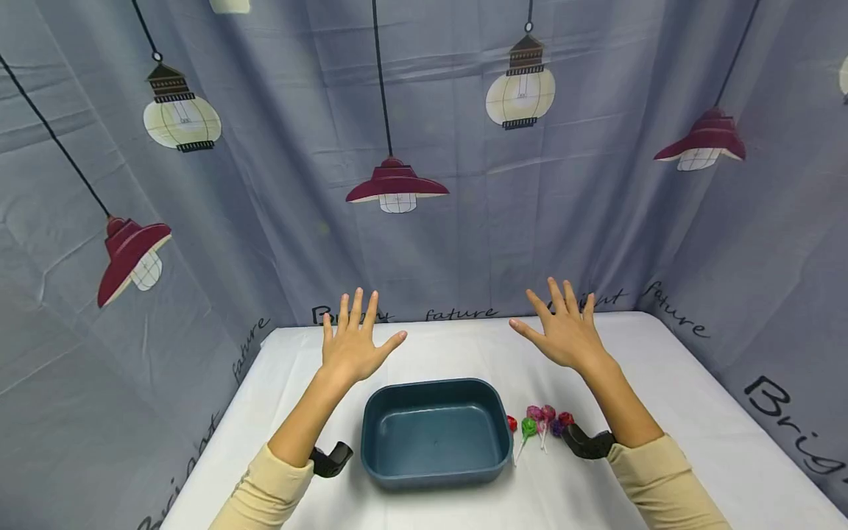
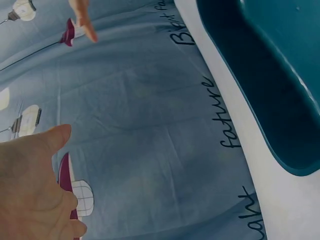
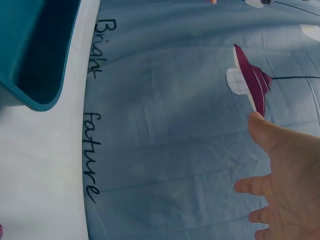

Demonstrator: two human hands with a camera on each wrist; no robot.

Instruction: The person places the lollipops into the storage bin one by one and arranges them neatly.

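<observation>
We see both of the person's hands raised, palms toward the far side, over the far half of the white desk (image 1: 457, 346). The left hand (image 1: 351, 353) is at the far left of the teal bin (image 1: 433, 442), its grip apart, with the fingers straight and spread and the thumb pointing right. The right hand (image 1: 566, 338) matches it farther right, its grip also apart, fingers fanned out and thumb pointing left toward the other hand. The bin sits on the near part of the desk, between the two forearms, and we look into its bare floor. Just beside its right side lies a small group of wrapped lollipops: a red lollipop (image 1: 512, 423) partly hidden at the bin's edge, a green lollipop (image 1: 528, 427) with its stick running toward the near side, and pink, purple and red ones clustered to the right. We cannot tell whether the leftmost red one touches the bin. Pale yellow sleeves (image 1: 662, 478) cover the forearms, and a black device (image 1: 589, 444) sits at each wrist, the right one showing close beside the lollipops. Behind the desk we see a grey-blue curtain (image 1: 298, 221) printed with hanging lamps and lettering.
</observation>
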